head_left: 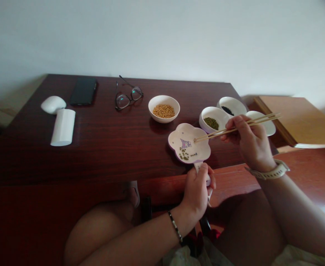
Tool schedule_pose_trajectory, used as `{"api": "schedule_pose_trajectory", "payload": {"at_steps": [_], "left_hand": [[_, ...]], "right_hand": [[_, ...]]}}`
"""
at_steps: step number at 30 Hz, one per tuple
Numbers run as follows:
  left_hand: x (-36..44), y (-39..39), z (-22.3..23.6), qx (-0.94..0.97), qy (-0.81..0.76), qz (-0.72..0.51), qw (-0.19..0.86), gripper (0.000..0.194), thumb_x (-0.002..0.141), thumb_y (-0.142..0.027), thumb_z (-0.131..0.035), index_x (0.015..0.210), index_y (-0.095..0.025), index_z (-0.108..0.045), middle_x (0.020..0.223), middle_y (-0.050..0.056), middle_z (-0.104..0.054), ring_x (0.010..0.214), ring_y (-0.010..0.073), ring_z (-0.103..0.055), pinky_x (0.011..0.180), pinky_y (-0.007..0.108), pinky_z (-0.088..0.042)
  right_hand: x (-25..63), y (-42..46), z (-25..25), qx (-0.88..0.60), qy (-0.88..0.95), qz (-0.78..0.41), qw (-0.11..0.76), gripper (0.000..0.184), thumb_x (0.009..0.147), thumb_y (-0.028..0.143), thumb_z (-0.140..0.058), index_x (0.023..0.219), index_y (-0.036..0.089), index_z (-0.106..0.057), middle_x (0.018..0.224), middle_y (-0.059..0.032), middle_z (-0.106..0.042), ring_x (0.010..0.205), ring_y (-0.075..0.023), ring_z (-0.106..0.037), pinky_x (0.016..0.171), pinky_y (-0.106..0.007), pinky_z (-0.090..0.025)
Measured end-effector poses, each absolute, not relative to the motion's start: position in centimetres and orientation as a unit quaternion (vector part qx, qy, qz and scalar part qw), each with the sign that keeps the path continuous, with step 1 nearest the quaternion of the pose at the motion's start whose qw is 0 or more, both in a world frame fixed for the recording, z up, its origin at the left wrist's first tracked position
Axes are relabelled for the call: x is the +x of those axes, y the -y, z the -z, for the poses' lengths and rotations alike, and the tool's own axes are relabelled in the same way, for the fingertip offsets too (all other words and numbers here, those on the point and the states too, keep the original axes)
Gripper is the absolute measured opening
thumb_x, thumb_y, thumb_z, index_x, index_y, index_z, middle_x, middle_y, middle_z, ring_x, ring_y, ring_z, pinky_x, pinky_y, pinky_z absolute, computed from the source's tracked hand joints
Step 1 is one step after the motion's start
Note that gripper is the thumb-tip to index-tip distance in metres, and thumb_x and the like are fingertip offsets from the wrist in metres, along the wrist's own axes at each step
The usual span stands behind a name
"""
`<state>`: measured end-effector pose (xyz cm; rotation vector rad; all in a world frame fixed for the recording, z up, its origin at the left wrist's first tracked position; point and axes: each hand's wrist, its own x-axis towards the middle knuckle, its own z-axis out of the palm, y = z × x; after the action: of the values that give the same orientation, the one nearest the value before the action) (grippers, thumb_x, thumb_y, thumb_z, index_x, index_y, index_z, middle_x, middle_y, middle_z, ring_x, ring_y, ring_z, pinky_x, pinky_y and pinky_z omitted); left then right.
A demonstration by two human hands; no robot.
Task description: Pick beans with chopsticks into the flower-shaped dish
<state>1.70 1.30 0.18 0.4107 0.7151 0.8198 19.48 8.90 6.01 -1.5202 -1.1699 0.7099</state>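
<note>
Pinches a pair of wooden chopsticks (206, 137) between thumb and fingers of the right hand (247, 142), tips close together; cannot tell whether with a bean caught there, too small to make out. Wraps the left hand (197, 188) snugly around the handle (197, 167) of a flower-shaped dish (188, 131). Has the dish to the left of the right-hand grip and directly ahead of the left, so nearer to the left hand. Spans the gap from the right with the chopsticks, long axis running leftward over the dish and roughly crosswise to the handle, down to tips just right of a printed cartoon figure (185, 144). Holds loose mung beans (183, 154) in the dish's near part, left of the right-hand grip, too tiny for an exact count. Counts two chopsticks, one dish and four white bowls: one soybean bowl (163, 99) well left of the right-hand grip and farther off, one mung-bean bowl (220, 114) and one black-bean bowl (236, 105) just beyond it, and one fourth bowl (269, 127) partly behind it, contents hidden. Counts also, far left, one pair of eyeglasses (123, 102) and one white cylinder (63, 127).
</note>
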Motion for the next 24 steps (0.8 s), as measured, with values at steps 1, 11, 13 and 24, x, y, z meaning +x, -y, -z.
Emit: {"api": "schedule_pose_trajectory", "payload": {"at_steps": [1,11,13,24], "left_hand": [[1.7,-1.3,-0.2,0.192,-0.337,-0.387,0.836,0.041,0.096,-0.058,-0.064,0.082,-0.02,-0.056,0.06,-0.004,-0.051,0.048,0.0088,-0.034,0.048,0.024,-0.018],[1.7,-1.4,-0.3,0.194,-0.34,-0.383,0.836,0.043,0.096,-0.061,-0.064,0.084,-0.021,-0.056,0.06,-0.003,-0.051,0.049,0.0094,-0.035,0.049,0.024,-0.019],[1.7,-1.4,-0.3,0.195,-0.343,-0.382,0.836,0.044,0.095,-0.062,-0.065,0.085,-0.021,-0.056,0.06,-0.003,-0.051,0.05,0.0098,-0.036,0.049,0.024,-0.02],[1.7,-1.4,-0.2,0.189,-0.341,-0.383,0.838,0.044,0.094,-0.063,-0.066,0.086,-0.021,-0.056,0.061,-0.004,-0.052,0.05,0.0089,-0.035,0.049,0.025,-0.019]], "right_hand": [[19.4,-8.9,-6.1,-0.635,0.489,-0.293,0.521,0.04,0.106,0.058,-0.066,0.086,0.023,-0.07,0.073,-0.0016,-0.068,0.06,-0.0143,-0.067,0.053,-0.026,-0.056],[19.3,-8.6,-6.4,-0.635,0.5,-0.285,0.516,0.04,0.106,0.058,-0.066,0.085,0.024,-0.071,0.071,-0.0018,-0.07,0.06,-0.0152,-0.067,0.053,-0.026,-0.054],[19.3,-8.6,-6.4,-0.638,0.499,-0.283,0.514,0.041,0.106,0.059,-0.066,0.085,0.024,-0.071,0.071,-0.0018,-0.069,0.06,-0.0153,-0.067,0.052,-0.027,-0.054],[19.4,-8.4,-7.2,-0.639,0.49,-0.261,0.533,0.037,0.106,0.052,-0.069,0.082,0.023,-0.071,0.071,-0.002,-0.067,0.056,-0.0135,-0.065,0.051,-0.025,-0.053]]}}
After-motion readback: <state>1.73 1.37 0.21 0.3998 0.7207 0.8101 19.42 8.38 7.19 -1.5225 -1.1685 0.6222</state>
